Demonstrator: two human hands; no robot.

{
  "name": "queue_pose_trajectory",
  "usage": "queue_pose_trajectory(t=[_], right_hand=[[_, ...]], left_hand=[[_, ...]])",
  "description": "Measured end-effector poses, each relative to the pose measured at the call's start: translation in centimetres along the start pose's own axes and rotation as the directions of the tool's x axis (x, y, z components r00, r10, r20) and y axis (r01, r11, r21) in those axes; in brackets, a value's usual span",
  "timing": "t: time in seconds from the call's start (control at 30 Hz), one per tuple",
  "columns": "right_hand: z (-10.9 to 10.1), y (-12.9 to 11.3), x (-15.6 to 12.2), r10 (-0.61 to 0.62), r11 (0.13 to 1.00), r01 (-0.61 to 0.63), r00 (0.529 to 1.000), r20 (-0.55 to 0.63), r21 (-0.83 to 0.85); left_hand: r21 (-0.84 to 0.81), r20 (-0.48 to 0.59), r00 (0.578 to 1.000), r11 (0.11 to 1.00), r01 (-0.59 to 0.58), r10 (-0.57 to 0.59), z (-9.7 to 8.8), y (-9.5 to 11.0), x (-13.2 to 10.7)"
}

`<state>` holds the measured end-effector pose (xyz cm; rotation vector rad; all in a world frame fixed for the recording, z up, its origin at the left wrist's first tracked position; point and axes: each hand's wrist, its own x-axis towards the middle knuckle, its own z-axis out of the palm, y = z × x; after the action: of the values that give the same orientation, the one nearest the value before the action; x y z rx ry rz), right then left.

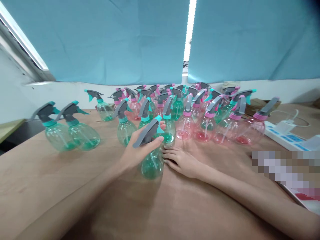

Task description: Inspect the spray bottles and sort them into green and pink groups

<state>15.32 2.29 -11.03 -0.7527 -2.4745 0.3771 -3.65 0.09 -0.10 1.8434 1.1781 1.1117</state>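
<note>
My left hand [136, 150] is wrapped around the neck of a clear green spray bottle [152, 166] with a grey and turquoise trigger head. That bottle is at the middle of the table, tilted a little. My right hand [185, 162] lies low beside it on the right, fingers stretched toward its side; whether they touch it I cannot tell. Just behind my hands stand another green spray bottle [168, 130] and a pink spray bottle [184, 128]. The far fingers of my left hand are partly hidden by the trigger head.
Several green and pink spray bottles crowd the back of the wooden table [100, 186]. Two green bottles [83, 135] stand apart at the left. A white power strip [287, 136] with plugs and a blurred-out flat object [287, 173] lie at the right. A blue curtain [100, 40] hangs behind.
</note>
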Motion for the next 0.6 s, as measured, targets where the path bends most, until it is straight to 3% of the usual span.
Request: queue_pose_trajectory(t=[0.13,0.27,0.47,0.6], right_hand=[[-0.3,-0.3,0.0,0.014,1.000,-0.014,1.000,0.006,-0.002],[-0.3,-0.3,0.0,0.019,1.000,-0.019,1.000,0.015,-0.005],[0.1,-0.3,-0.1,0.038,0.999,-0.037,0.999,0.021,-0.030],[0.0,-0.9,0.2,0.049,0.997,-0.047,0.998,0.030,-0.056]], left_hand=[[-0.010,0.053,0.998,1.000,0.016,-0.016,-0.4,0.1,-0.3],[-0.031,0.090,0.995,0.999,-0.036,0.039,-0.9,-0.6,-0.6],[0.127,0.094,0.992,0.987,-0.101,0.089,-1.6,-1.8,-1.6],[0.284,0.039,0.999,0.958,-0.045,0.035,-1.6,-2.1,-3.1]])
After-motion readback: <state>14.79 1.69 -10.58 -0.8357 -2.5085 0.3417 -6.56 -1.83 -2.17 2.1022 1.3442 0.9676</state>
